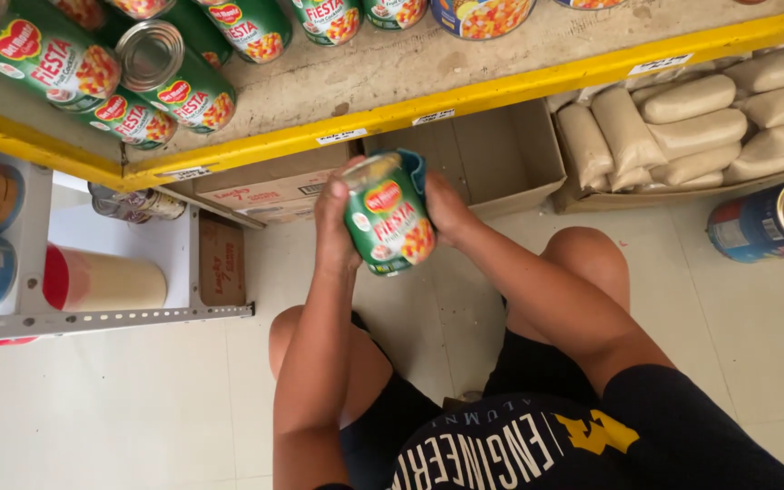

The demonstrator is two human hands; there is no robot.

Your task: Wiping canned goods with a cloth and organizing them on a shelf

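A green tin can [390,218] with a fruit picture on its label is held up in front of me, below the shelf edge. My left hand [334,227] grips its left side. My right hand [446,207] presses a blue cloth [416,171] against the can's right side and top. Both knees show below, bent in a squat over the tiled floor.
A yellow-edged shelf [465,95] above holds several more green cans [170,77]. Under it stand an open cardboard box [501,154] and a box of pale sacks [691,118]. A blue-labelled can [773,222] lies at right. A white rack [102,318] with jars stands at left.
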